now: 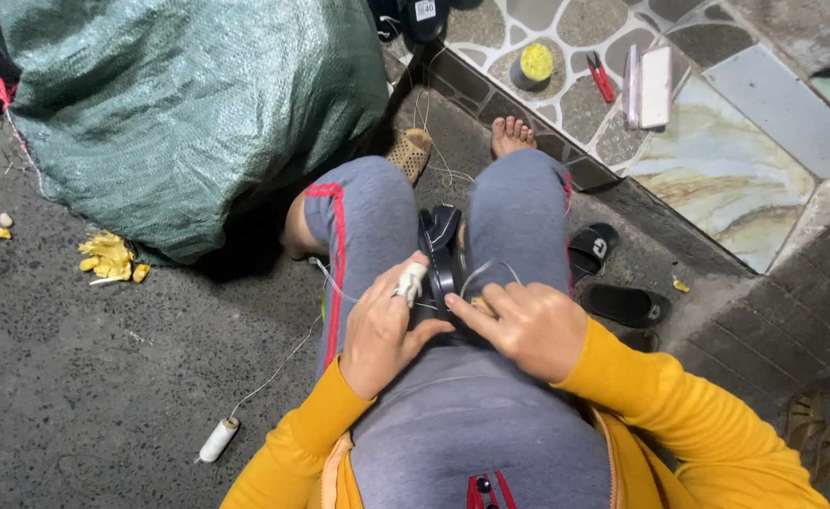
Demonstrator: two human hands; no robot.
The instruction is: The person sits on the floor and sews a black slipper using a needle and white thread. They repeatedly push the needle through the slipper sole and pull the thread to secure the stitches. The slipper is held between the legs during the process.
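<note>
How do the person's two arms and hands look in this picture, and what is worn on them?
Both arms wear long, bright yellow-orange sleeves that end at the wrists. The left hand and the right hand are bare: no gloves, and no rings or watch can be seen. One finger of the left hand carries a whitish wrapping, like tape or cloth, around its tip. The sleeves are plain, with no visible markings.

Head camera looks steeply down, close over the lap.
</note>
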